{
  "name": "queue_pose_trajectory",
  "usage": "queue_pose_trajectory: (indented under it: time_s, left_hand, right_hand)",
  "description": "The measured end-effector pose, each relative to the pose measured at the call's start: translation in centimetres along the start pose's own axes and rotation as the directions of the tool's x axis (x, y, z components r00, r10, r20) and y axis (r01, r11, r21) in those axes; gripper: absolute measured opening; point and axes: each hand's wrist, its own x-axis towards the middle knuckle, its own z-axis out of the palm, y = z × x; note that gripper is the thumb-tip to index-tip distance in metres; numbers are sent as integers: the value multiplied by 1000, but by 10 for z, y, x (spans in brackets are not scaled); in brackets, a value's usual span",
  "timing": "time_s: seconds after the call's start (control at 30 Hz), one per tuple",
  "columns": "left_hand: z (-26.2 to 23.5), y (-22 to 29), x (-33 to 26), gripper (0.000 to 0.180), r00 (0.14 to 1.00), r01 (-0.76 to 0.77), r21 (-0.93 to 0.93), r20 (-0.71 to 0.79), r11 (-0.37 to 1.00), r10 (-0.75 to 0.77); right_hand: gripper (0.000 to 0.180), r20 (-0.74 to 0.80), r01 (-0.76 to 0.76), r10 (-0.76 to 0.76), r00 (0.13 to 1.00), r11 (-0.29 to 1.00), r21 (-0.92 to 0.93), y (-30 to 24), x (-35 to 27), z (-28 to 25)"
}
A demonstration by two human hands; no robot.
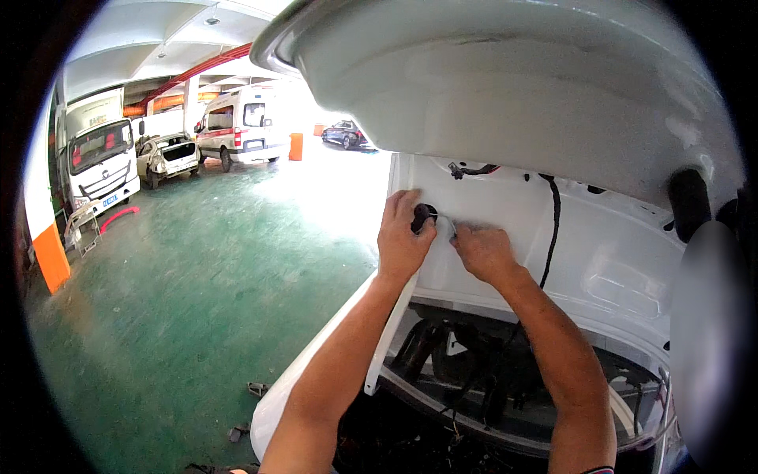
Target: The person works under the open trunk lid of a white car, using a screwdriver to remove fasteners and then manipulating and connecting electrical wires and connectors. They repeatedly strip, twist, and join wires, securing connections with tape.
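One small pale piece (445, 227), near left edge of white car-body panel (509, 201), between left hand (401, 246) and right hand (485, 251); fingers curled narrow, actual hold cannot be told. Black round part or opening (422, 217) beside left thumb. Piece probably light, somewhat flexible; best pinched by outer edges.

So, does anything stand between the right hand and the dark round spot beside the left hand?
Yes: a small pale piece shows between the right hand and the dark spot. The black cable hangs outside that gap.
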Motion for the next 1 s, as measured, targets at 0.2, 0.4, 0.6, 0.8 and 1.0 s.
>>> queue_pose_trajectory:
  time_s: [0.2,0.4,0.6,0.8,1.0]
  left_hand:
    - [-16,0,12,37,902,-271,196,393,942,177]
    - [-17,-1,14,37,902,-249,294,417,923,110]
    - [-7,12,13,39,916,-237,444,399,864,47]
    - [-22,6,52,36,771,-160,353,628,922,-107]
    - [-37,2,55,36,750,170,179,614,969,-244]
  right_hand:
    - [27,30,-60,59,998,998,24,-2,-8,0]
    - [32,92,-341,332,939,862,374,-30,-41,-41]
    - [29,100,-316,352,931,634,706,-55,-124,-97]
    - [27,-151,40,598,787,195,980,-86,-145,-143]
    - [37,-363,369,629,687,129,921,-79,-193,-179]
